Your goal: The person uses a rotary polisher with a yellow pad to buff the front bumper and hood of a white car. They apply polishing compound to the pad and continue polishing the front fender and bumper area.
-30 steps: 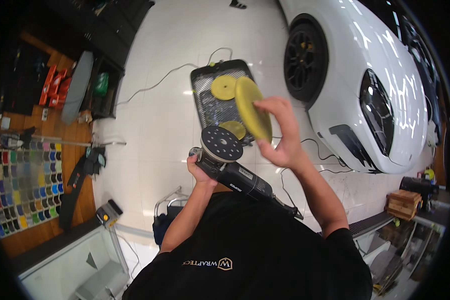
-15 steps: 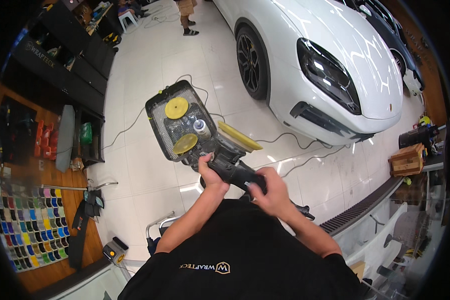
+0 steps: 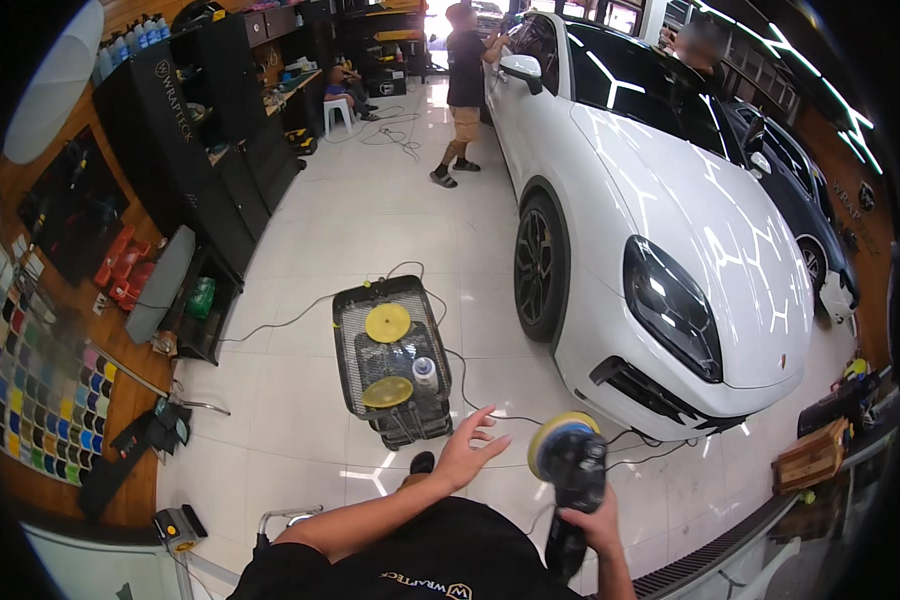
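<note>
My right hand (image 3: 592,518) is wrapped round the handle of a black polisher (image 3: 576,470), whose round yellow pad (image 3: 550,440) points up and to the left. To its left, my left hand (image 3: 470,450) is off the tool, fingers apart and holding nothing. Just beyond that hand stands a black mesh-topped cart (image 3: 345,345). On it lie two yellow polishing pads, a far one (image 3: 388,323) and a near one (image 3: 387,391). Beside the near pad stands a white bottle (image 3: 425,372). Ahead on the right is a white car (image 3: 670,200).
Cables (image 3: 470,385) run over the tiled floor past the cart toward the car. A person (image 3: 464,85) stands at the car's far side door, and another (image 3: 698,48) is across its hood. Black cabinets (image 3: 170,150) line the left; a wooden crate (image 3: 813,455) stands at right.
My left hand has let go of the polisher, which my right hand has carried right, away from the cart. The view has lifted, showing more of the car and room.
</note>
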Tool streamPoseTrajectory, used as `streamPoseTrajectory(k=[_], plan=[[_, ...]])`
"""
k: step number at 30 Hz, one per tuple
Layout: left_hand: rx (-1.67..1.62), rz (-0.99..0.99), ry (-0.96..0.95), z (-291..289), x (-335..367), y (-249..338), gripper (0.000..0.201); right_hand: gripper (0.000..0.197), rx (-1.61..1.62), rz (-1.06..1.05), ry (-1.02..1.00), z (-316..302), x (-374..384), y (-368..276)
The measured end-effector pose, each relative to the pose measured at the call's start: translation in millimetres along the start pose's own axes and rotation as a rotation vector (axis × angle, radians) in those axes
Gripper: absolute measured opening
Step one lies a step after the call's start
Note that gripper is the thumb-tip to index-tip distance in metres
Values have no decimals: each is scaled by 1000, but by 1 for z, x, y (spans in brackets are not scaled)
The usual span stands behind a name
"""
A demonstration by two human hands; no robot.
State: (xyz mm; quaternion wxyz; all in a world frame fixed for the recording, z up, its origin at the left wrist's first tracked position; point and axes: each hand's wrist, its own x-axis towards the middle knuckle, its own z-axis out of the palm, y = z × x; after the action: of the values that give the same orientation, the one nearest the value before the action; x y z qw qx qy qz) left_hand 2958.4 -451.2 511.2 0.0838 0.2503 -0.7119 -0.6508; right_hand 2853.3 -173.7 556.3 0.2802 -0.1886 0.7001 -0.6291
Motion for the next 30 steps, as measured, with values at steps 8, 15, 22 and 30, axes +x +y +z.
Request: streamPoseTrajectory(k=[8,15,22,30], plan=[[-1081,-380,-962,18,70,26,89,83,637,150,-182,15,-8,-40],[-769,29,-721,-48,97,48,80,78,705,36,-78,57,21,-48],[-666,-63,-540,-17,96,21,63,67,357,100,97,86,47,-50],[-665,-382,-509,7,111,35,58,58,322,152,89,42,77,-54]])
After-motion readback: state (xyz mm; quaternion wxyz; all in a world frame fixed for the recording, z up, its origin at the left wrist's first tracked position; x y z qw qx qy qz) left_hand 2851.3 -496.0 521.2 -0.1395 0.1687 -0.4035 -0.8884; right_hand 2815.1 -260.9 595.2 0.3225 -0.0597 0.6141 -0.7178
